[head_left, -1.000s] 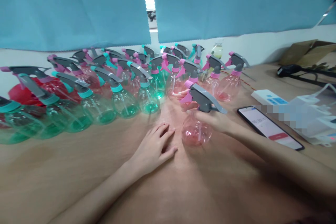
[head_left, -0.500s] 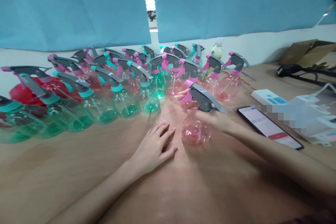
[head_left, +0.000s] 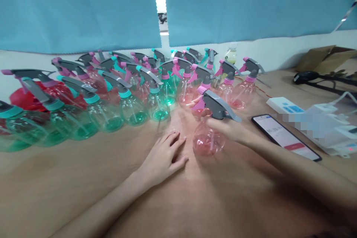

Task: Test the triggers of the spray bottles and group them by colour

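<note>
My right hand is wrapped round the neck of a clear pink spray bottle with a grey and pink trigger head. The bottle stands upright at the middle of the table, its nozzle pointing left; some of my fingers are hidden behind it. Just left of it, my left hand lies on the tabletop with fingers apart, holding nothing. Beyond both hands stand several more spray bottles, among them a green one with a turquoise collar and a pink one at the right end.
A phone with a lit screen lies right of my right forearm. Behind it are a white power strip, a black cable-like item and a cardboard box. A small jar stands by the wall, under blue sheeting.
Almost nothing differs. The view has shifted very slightly; both hands and the held spray bottle keep their places.
</note>
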The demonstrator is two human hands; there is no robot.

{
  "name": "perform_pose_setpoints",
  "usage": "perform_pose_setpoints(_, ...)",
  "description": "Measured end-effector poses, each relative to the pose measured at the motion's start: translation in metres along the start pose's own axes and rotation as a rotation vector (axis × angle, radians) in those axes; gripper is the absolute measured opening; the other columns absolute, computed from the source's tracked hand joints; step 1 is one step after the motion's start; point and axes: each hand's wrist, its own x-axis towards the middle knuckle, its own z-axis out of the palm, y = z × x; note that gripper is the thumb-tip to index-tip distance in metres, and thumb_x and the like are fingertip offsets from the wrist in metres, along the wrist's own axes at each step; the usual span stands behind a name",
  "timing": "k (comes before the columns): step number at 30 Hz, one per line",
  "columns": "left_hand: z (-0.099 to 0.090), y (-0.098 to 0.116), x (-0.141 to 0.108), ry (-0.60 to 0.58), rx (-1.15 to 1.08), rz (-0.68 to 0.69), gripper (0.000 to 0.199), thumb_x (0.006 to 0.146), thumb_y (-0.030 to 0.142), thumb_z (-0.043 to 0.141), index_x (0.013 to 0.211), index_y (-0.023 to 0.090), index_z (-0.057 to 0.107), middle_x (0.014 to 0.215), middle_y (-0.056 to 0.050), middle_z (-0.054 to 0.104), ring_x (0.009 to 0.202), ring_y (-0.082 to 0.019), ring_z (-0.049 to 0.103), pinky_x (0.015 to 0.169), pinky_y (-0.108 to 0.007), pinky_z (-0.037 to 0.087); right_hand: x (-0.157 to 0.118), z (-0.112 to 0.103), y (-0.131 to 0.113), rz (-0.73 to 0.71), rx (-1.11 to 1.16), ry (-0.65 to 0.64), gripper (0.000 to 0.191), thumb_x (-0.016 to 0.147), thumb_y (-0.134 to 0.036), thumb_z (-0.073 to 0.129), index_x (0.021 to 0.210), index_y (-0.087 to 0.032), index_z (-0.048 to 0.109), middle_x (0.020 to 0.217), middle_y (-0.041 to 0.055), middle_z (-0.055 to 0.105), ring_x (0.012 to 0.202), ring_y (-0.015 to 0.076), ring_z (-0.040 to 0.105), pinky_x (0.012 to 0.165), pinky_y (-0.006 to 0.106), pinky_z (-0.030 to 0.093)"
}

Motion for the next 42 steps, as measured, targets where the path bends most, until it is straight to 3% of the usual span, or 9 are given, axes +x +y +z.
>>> perform_pose_setpoints(7,0.0001,-0.0006,0.0,-0.004,0.006,0.002,0.051,0.093,0.044,0.052,0.135,0.016,0.05,0.143,-0.016,0.046,0.134,-0.032,0.039,0.107,-0.049,0.037,0.0039,-0.0001,-0.0063,0.01,0.024,0.006,0.036,0.06,-0.015,0.046,0.092,-0.024,0.06,0.077,-0.0008,0.064,0.063,0.0153,0.056,0.059,0.029,0.045)
perform_pose_setpoints(12,0.0002,-0.0004,0.0001,0.003,0.004,0.006,0.05,0.093,0.043,0.053,0.134,0.016,0.051,0.142,-0.016,0.048,0.134,-0.031,0.039,0.107,-0.049,0.036,0.0034,-0.0006,-0.0018,-0.036,0.147,-0.028,0.026,0.063,-0.012,0.049,0.086,-0.023,0.056,0.086,0.0003,0.065,0.073,0.0156,0.061,0.069,0.03,0.05)
perform_pose_setpoints(19,0.0004,-0.0002,0.0008,0.002,0.007,0.01,0.05,0.093,0.043,0.053,0.135,0.015,0.051,0.142,-0.016,0.047,0.134,-0.031,0.039,0.108,-0.049,0.036,0.0035,-0.0014,-0.0014,-0.049,0.171,-0.011,0.017,0.061,-0.011,0.049,0.073,-0.022,0.052,0.082,0.0004,0.059,0.074,0.0154,0.059,0.063,0.028,0.049)
perform_pose_setpoints(24,-0.0004,-0.0001,0.0015,-0.007,0.01,0.007,0.05,0.092,0.043,0.053,0.135,0.015,0.051,0.142,-0.016,0.047,0.134,-0.031,0.039,0.109,-0.048,0.035,0.0037,-0.0029,-0.0045,-0.031,0.137,-0.017,0.018,0.06,-0.012,0.048,0.075,-0.022,0.053,0.08,-0.0007,0.059,0.065,0.0129,0.055,0.059,0.027,0.046)
perform_pose_setpoints(30,-0.0012,0.0003,0.0003,-0.004,0.012,0.002,0.049,0.093,0.044,0.052,0.134,0.016,0.051,0.142,-0.016,0.047,0.134,-0.031,0.04,0.107,-0.049,0.036,-0.0003,-0.0031,-0.0012,0.026,0.024,0.0,0.032,0.062,-0.017,0.048,0.091,-0.026,0.061,0.061,-0.0037,0.052,0.057,0.0156,0.05,0.055,0.029,0.042)
perform_pose_setpoints(34,-0.0018,0.0012,0.0007,-0.005,0.003,0.001,0.049,0.093,0.043,0.052,0.133,0.015,0.052,0.142,-0.016,0.047,0.134,-0.031,0.039,0.107,-0.049,0.036,-0.0012,-0.0019,0.001,-0.022,0.029,-0.003,0.038,0.067,-0.018,0.049,0.101,-0.028,0.063,0.08,-0.0012,0.064,0.063,0.0164,0.056,0.062,0.031,0.048)
perform_pose_setpoints(38,-0.0019,0.0012,0.0014,0.008,-0.001,-0.005,0.048,0.092,0.042,0.053,0.133,0.016,0.052,0.141,-0.016,0.048,0.133,-0.031,0.041,0.107,-0.05,0.037,-0.0003,-0.0021,0.0006,-0.082,0.037,-0.017,0.045,0.066,-0.016,0.048,0.107,-0.028,0.062,0.106,0.0003,0.067,0.081,0.0189,0.064,0.075,0.034,0.051)
perform_pose_setpoints(42,-0.0008,0.0001,0.0015,0.01,0.006,0.002,0.048,0.093,0.043,0.052,0.133,0.018,0.052,0.141,-0.015,0.048,0.133,-0.031,0.041,0.106,-0.05,0.037,0.0005,-0.0018,0.0014,-0.097,0.069,-0.024,0.045,0.067,-0.013,0.048,0.107,-0.029,0.063,0.112,-0.0005,0.066,0.085,0.0186,0.065,0.079,0.034,0.052)
